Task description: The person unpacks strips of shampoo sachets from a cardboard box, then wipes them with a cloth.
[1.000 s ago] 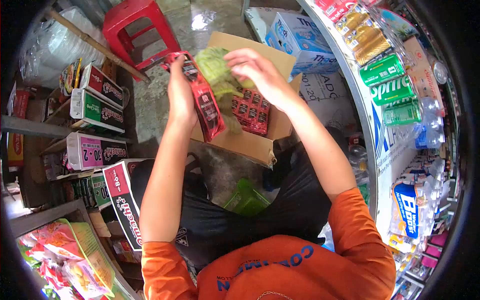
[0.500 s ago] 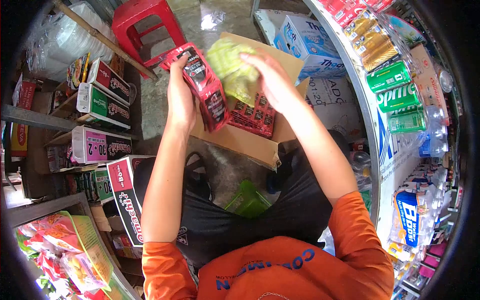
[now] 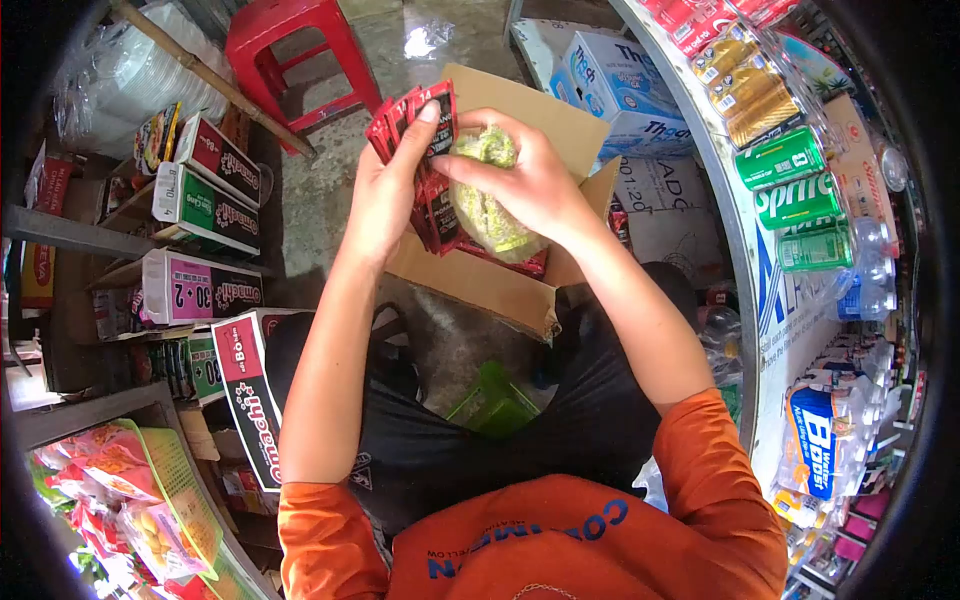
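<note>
The left grip [image 3: 382,200] clasped red sachets [image 3: 440,215]; its thumb lay across — likely to bundle them. The right grip [image 3: 535,185] clenched green cloth [image 3: 485,217].

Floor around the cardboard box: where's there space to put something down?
There's bare floor between the red stool and cardboard box. A smaller patch separates the box from the green thing. Crowded: Omachi boxes at picture left, cans at right.

Left hand [image 3: 392,185] gripping, right hand [image 3: 525,185] curled inward
</note>
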Demonstrator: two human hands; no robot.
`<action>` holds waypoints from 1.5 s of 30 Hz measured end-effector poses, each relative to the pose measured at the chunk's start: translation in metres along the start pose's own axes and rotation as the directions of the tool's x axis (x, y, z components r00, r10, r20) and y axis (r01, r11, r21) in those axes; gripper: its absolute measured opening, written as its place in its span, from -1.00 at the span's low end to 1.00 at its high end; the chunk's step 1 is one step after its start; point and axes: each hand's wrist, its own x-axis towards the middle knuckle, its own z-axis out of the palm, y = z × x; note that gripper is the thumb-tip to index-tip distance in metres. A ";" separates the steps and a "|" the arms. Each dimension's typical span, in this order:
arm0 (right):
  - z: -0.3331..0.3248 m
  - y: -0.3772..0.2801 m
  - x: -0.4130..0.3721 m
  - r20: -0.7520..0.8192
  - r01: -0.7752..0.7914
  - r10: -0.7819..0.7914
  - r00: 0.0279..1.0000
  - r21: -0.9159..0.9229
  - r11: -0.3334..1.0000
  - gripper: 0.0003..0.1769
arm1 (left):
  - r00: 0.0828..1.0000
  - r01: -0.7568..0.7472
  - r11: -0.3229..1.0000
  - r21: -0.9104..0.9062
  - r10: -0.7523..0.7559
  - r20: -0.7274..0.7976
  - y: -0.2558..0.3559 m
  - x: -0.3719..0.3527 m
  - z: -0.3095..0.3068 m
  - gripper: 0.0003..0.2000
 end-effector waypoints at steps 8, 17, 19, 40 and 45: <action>-0.009 -0.003 0.007 -0.005 -0.083 0.084 0.996 0.117 0.990 -0.78 | 0.995 0.097 0.992 -0.074 -0.094 0.042 0.008 -0.003 0.002 -0.64; -0.012 0.010 0.008 0.037 -0.007 0.012 0.999 -0.115 0.993 -0.61 | 0.995 0.071 0.866 -0.496 -0.096 -0.024 0.014 0.019 -0.031 -0.63; -0.011 0.015 0.008 -0.006 0.091 -0.102 0.995 -0.401 0.912 -0.61 | 0.993 0.049 0.860 -0.508 -0.099 -0.071 0.018 0.018 -0.035 -0.65; -0.020 -0.018 0.017 -0.298 -0.053 0.149 0.943 0.309 0.950 -0.64 | 0.989 0.118 0.990 -0.082 -0.125 -0.085 0.008 0.006 -0.022 -0.11; -0.019 -0.019 0.016 -0.288 -0.055 0.143 0.947 0.294 0.954 -0.64 | 0.992 0.084 0.988 -0.133 -0.095 -0.080 0.013 0.005 -0.009 -0.15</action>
